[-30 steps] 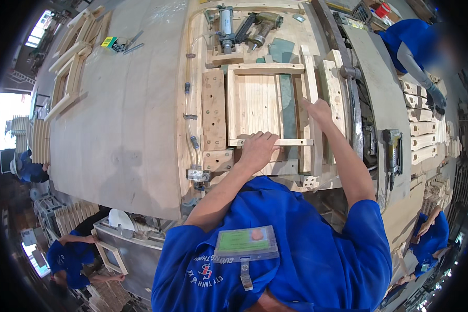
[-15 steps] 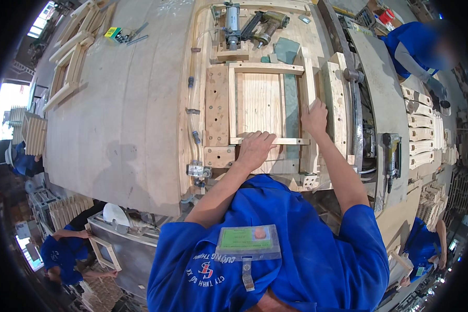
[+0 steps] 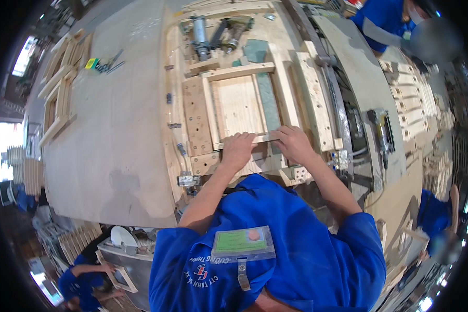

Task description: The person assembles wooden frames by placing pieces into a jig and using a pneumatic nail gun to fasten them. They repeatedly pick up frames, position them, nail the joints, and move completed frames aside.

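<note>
A pale wooden frame (image 3: 238,71) lies in a wooden jig (image 3: 196,117) on the bench in front of me. Its near rail (image 3: 265,138) runs between my hands. My left hand (image 3: 238,151) is closed over the middle of that rail, fingers curled over its far side. At the rail's right end, my right hand (image 3: 295,146) grips it, fingertips over the top. A separate long wooden bar (image 3: 284,88) stands just beyond the open right side of the frame. The undersides of both hands' grips are hidden.
Beyond the frame sit an air cylinder (image 3: 200,35), a nail gun (image 3: 236,34) and a green sheet (image 3: 255,50). A drilled block (image 3: 315,101) borders the right. Wooden frames (image 3: 62,99) lie far left. Another nail gun (image 3: 382,135) rests at right. Co-workers are around.
My right hand has moved from the long bar at the right to the right end of the near rail. My left hand stays on that rail. The whole view has shifted and turned slightly.
</note>
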Tool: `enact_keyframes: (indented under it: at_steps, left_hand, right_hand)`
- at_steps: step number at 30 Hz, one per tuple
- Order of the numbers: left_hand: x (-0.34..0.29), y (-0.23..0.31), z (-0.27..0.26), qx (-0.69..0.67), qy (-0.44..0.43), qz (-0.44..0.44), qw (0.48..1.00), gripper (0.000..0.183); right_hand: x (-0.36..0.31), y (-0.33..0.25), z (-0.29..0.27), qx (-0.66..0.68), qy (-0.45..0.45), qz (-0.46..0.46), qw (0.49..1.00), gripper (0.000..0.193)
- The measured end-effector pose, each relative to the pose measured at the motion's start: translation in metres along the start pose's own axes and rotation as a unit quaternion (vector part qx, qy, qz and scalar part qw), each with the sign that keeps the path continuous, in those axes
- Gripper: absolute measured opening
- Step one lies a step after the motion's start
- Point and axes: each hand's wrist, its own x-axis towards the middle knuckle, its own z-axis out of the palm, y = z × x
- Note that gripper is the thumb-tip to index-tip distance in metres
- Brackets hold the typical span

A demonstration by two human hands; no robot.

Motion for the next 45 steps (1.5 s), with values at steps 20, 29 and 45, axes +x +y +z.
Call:
enact_keyframes:
  at_steps: [20, 29, 45]
  left_hand:
    - [-0.047, 0.024, -0.066, -0.018, 0.236, 0.123, 0.964, 0.019]
    - [0.032, 0.024, 0.011, -0.122, 0.164, 0.051, 0.978, 0.014]
    - [0.051, 0.013, 0.02, -0.107, 0.105, -0.009, 0.989, 0.025]
  right_hand:
    - [0.029, -0.002, -0.001, -0.007, -0.189, 0.061, 0.98, 0.028]
    - [-0.128, 0.009, -0.12, -0.011, 0.207, 0.334, 0.92, 0.036]
    - [-0.071, 0.05, -0.125, -0.083, 0.283, 0.247, 0.923, 0.039]
